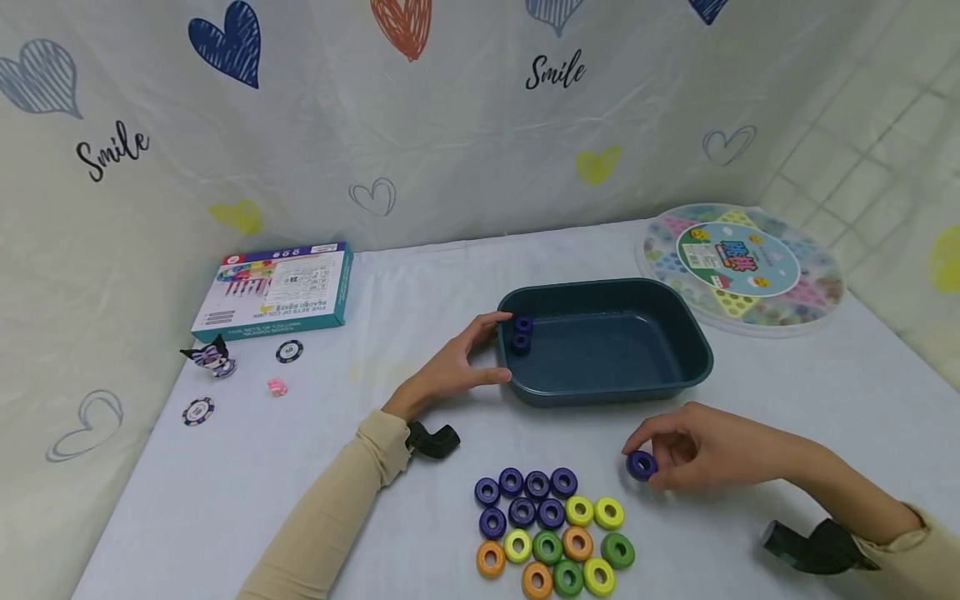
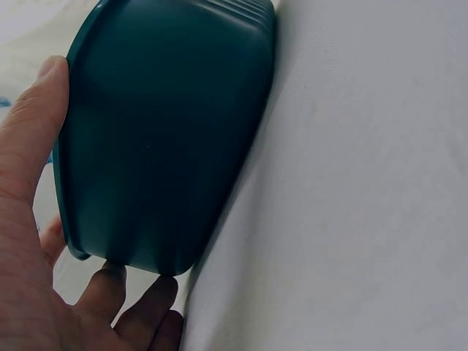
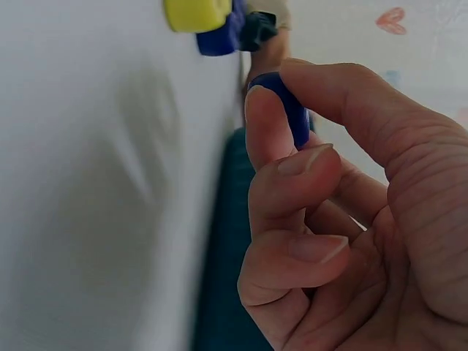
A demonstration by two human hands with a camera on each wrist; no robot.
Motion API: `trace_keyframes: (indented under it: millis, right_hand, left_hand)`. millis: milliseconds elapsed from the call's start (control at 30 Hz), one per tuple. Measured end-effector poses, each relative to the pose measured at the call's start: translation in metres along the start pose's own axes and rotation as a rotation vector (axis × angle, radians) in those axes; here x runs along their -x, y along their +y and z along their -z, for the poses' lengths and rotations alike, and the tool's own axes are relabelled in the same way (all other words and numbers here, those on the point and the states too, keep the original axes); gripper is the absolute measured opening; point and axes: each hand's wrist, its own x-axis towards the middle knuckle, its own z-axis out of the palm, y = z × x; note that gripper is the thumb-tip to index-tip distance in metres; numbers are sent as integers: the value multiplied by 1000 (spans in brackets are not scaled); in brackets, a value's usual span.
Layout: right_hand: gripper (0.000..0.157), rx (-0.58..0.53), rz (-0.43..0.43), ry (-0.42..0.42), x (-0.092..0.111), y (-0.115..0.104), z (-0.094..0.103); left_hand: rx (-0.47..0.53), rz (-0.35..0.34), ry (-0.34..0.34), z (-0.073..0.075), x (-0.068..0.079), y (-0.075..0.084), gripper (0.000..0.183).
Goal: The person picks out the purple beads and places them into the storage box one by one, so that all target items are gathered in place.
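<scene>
My right hand (image 1: 720, 450) pinches a dark purple ring bead (image 1: 642, 466) between thumb and index finger, above the white cloth. In the right wrist view that bead (image 3: 287, 106) shows edge-on at the fingertips, the other fingers curled below. My left hand (image 1: 457, 362) grips the left end of a dark teal plastic basin (image 1: 600, 392). The left wrist view has the thumb at the basin's (image 2: 161, 131) rim and fingers at its opposite side. Two purple beads (image 1: 522, 335) lie inside, by the left wall. Several purple beads (image 1: 522, 512) sit in rows nearer me.
Yellow (image 1: 609, 512), green (image 1: 618, 550) and orange beads (image 1: 491, 559) adjoin the purple ones. A flat box (image 1: 273, 292) lies back left, near a small figurine (image 1: 213, 358), two chips (image 1: 289, 351) and a pink piece (image 1: 277, 387). Behind the basin rests a round patterned case (image 1: 738, 262).
</scene>
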Motion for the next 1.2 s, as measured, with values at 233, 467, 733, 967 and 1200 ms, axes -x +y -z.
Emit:
trace_keyframes:
  millis: [233,467,733,967,1200]
  right_hand:
    - [31,45,54,11,-9,-24,28]
    - [30,99,77,25,-32,-35,59]
    - [31,130,49,47,-65,-33,87]
    - [36,96,-43,77,-96,-26,102]
    - [40,126,-128,89,-126,-17,103]
  left_hand:
    - [10,7,-31,5,7,27,75]
    - [21,-2,-18,3,6,16,77]
    - [-9,-15,8,-2,-1,-5,77]
    - [-14,2,-7,-1,1,-5,76]
    - [-14,9,-7,0,1,-5,76]
